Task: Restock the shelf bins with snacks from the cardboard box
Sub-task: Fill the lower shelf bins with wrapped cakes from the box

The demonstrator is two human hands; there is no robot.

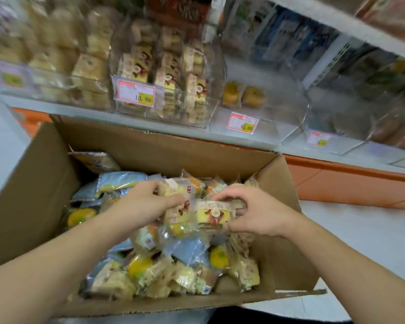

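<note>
Snack packs [212, 215] at frame centre look light, crinkly, crushable; left hand [147, 202] and right hand [255, 212] pinch their wrappers by the edges.

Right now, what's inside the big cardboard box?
The cardboard box holds many wrapped snack cakes; both hands grip packets. The heap hides its bottom.

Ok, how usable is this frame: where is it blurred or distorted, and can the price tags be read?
Head view: motion blur smears the upper left bins and the right-hand bins; wide-angle bending curves the shelf. The box, left hand and right hand are fairly sharp. Tags 13.90 and 12.80 are readable; the third tag is not. Lighting is even.
</note>
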